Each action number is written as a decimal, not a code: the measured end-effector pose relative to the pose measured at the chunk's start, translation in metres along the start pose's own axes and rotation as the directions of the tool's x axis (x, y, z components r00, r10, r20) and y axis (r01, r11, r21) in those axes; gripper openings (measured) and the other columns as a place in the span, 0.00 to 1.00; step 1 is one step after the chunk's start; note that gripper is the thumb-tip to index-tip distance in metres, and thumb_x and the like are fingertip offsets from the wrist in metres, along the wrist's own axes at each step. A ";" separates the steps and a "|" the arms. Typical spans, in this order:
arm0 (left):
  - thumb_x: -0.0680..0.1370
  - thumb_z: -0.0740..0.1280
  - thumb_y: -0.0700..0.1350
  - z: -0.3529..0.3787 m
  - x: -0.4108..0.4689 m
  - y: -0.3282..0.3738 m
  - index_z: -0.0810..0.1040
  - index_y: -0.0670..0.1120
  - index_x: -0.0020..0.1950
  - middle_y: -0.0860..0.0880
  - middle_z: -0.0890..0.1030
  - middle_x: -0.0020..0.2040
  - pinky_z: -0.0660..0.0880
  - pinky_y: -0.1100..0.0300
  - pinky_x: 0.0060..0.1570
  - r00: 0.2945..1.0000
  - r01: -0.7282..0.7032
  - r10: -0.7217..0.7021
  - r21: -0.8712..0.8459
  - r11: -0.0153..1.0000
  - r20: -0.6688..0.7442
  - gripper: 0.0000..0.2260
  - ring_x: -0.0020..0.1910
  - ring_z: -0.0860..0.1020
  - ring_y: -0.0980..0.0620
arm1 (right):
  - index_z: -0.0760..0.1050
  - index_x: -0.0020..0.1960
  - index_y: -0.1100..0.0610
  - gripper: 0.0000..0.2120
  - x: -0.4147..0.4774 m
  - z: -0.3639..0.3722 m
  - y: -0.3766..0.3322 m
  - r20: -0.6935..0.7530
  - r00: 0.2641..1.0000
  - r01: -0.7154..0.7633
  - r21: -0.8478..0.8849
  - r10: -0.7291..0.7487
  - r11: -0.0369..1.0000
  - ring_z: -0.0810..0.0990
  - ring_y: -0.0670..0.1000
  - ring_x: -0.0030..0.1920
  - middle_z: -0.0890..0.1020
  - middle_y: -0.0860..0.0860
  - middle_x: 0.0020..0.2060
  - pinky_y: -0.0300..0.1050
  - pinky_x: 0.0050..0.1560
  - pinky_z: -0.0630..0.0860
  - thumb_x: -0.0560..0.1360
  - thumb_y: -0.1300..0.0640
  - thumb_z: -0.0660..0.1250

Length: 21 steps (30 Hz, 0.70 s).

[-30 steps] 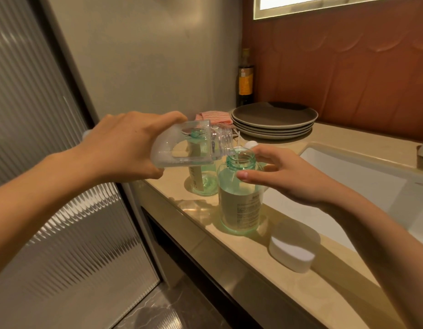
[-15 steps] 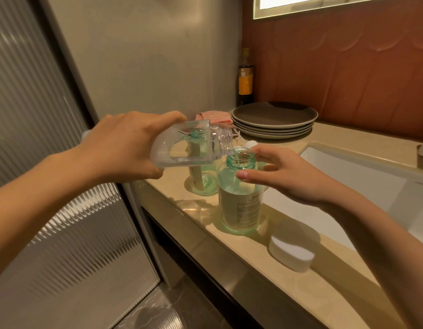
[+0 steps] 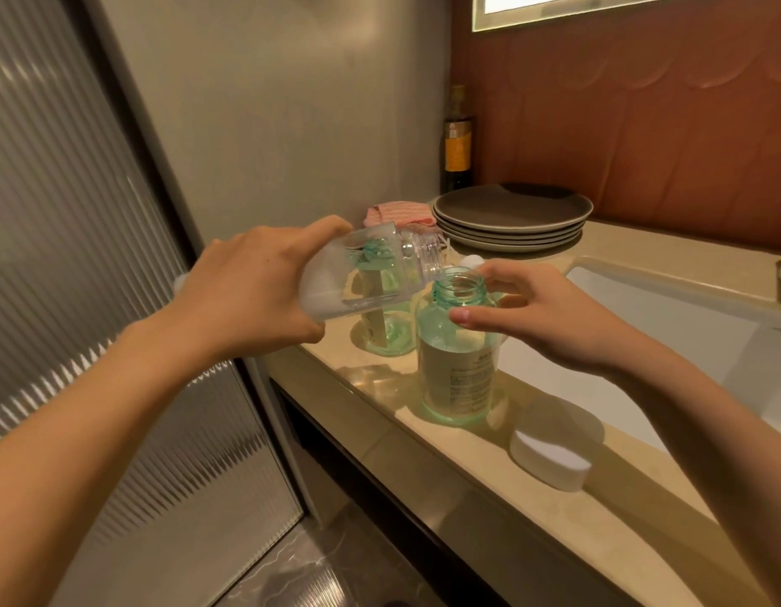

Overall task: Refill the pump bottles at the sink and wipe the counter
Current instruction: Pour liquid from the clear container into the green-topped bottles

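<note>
Clear plastic fills the left hand: it grips a refill bottle tipped mouth-first over the open green pump bottle, which stands on the counter. The right hand clasps its neck. Pouring step, seemingly; next calls for levelling off before overflow.

1 green-tinted pump bottle stands upright and uncapped just left of the sink, partly filled with clear liquid. A clear refill bottle is tipped near-horizontal, mouth at its neck. A 2nd green bottle stands farther left.
</note>
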<state>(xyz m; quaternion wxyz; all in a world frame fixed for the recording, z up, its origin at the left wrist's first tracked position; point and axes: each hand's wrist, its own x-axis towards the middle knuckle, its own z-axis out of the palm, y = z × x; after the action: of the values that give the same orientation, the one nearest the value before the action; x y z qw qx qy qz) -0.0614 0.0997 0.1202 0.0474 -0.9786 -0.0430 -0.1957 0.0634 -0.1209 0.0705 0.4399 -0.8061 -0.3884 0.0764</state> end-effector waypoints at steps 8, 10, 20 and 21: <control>0.62 0.74 0.48 0.017 -0.018 -0.001 0.64 0.61 0.65 0.56 0.72 0.44 0.70 0.56 0.38 0.993 0.107 -0.115 -0.182 0.977 -0.033 0.35 0.42 0.72 0.48 | 0.77 0.48 0.51 0.34 -0.004 0.015 -0.007 -0.352 0.935 -0.110 -0.193 0.036 0.975 0.78 0.47 0.47 0.80 0.44 0.44 0.54 0.48 0.78 0.55 0.26 0.65; 0.61 0.74 0.48 0.019 -0.026 -0.003 0.63 0.63 0.63 0.55 0.72 0.44 0.73 0.54 0.40 0.987 0.131 -0.150 -0.253 0.959 -0.056 0.35 0.42 0.74 0.46 | 0.74 0.47 0.50 0.34 -0.005 0.018 -0.010 -0.412 0.910 -0.164 -0.287 0.033 0.944 0.78 0.48 0.46 0.79 0.44 0.43 0.53 0.46 0.78 0.55 0.24 0.63; 0.57 0.80 0.46 0.032 -0.072 -0.014 0.70 0.60 0.56 0.61 0.74 0.46 0.70 0.69 0.32 0.957 0.123 -0.279 -0.751 0.649 -0.084 0.33 0.41 0.74 0.68 | 0.67 0.42 0.53 0.36 -0.015 0.035 -0.027 -0.527 0.844 -0.370 -0.711 -0.103 0.598 0.74 0.51 0.38 0.76 0.49 0.37 0.45 0.37 0.72 0.64 0.20 0.44; 0.55 0.79 0.49 0.035 -0.077 -0.014 0.70 0.59 0.56 0.61 0.74 0.46 0.70 0.68 0.32 0.952 0.120 -0.295 -0.779 0.615 -0.086 0.33 0.41 0.74 0.70 | 0.70 0.45 0.53 0.36 -0.017 0.033 -0.028 -0.536 0.840 -0.369 -0.679 -0.084 0.635 0.75 0.52 0.41 0.78 0.50 0.40 0.46 0.39 0.73 0.66 0.21 0.45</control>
<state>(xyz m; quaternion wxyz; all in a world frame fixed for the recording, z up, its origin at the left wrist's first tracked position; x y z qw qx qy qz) -0.1208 0.1121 0.0594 -0.3901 -0.8684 -0.0644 -0.2992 0.0210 -0.1022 0.0683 0.1403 -0.9326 -0.1815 -0.2786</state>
